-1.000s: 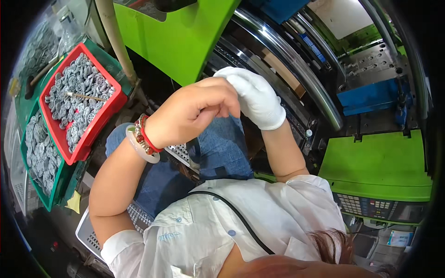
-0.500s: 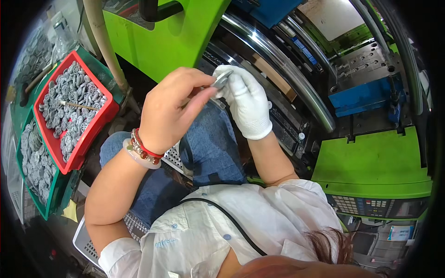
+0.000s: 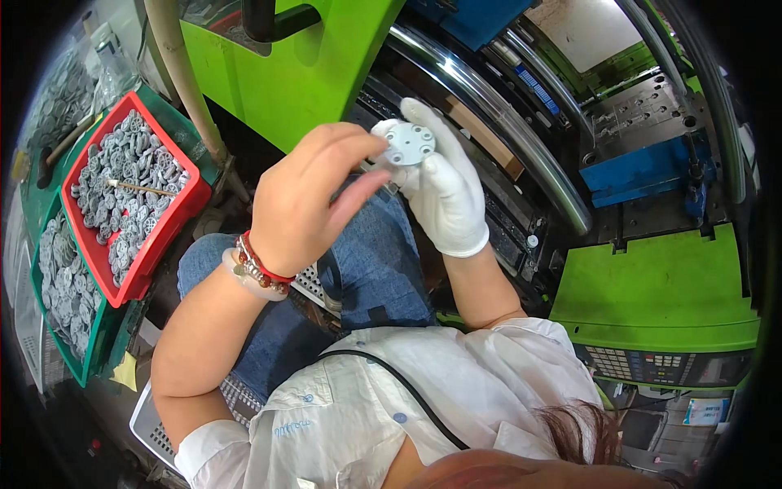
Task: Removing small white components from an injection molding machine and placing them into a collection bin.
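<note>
- Head view, nearest: the white shirt (image 3: 342, 391), then the jeans (image 3: 379, 281), beneath both hands.
- The left hand (image 3: 305, 196), bare, reaches in from the left; its grip is spread, thumb apart from forefinger, tips at the disc's left edge (whether they touch, I cannot tell).
- The right hand (image 3: 446, 200), white-gloved, has its grip pinching the grey disc (image 3: 410, 145), thumb on the near right edge, other fingers partly behind.
- So the disc lies just right of the left grip, within the right one, the nearer of the two (being round, it shows no long axis); its ringed face is turned up.
- Well apart, left: a red tray (image 3: 171, 224) of grey parts (image 3: 134, 175).
- Farther, right: a steel bar (image 3: 521, 133).
</note>
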Motion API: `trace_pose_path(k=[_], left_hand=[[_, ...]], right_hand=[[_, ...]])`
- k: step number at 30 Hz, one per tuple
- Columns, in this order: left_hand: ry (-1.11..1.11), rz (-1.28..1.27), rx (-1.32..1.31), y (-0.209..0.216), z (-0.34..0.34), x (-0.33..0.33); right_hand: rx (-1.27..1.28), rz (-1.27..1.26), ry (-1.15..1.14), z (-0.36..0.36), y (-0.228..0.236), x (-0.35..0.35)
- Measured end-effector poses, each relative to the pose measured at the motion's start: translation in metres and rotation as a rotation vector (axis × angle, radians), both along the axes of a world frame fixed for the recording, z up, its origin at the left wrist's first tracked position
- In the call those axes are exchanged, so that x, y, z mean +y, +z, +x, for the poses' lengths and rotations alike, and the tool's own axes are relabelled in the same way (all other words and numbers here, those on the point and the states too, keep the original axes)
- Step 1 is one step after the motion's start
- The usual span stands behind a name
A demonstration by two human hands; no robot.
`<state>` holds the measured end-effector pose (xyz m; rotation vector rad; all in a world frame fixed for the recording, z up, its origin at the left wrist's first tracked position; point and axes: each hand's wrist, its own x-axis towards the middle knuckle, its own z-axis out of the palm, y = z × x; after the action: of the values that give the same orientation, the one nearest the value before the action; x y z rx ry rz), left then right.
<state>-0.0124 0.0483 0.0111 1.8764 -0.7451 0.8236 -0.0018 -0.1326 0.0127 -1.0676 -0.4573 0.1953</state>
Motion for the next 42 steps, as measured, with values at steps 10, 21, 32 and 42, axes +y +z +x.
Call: trace_pose_path(k=[10, 21, 32, 42], left_hand=[[-0.651, -0.7, 1.208, 0.0, 0.01, 0.013], [-0.836, -0.873, 1.301, -0.006, 0.014, 0.011], [-0.811, -0.804, 1.247, -0.003, 0.01, -0.002], [-0.544, -0.665, 1.298, 0.009, 0.001, 0.004]], right_hand=[[-0.26, -0.319, -0.119, 0.0, -0.001, 0.004], [-0.571, -0.47, -0.442, 0.002, -0.014, 0.012], [-0.51, -0.727, -0.545, 0.012, 0.019, -0.033], [-0.442, -1.083, -1.268, 0.225, 0.061, -0.266]])
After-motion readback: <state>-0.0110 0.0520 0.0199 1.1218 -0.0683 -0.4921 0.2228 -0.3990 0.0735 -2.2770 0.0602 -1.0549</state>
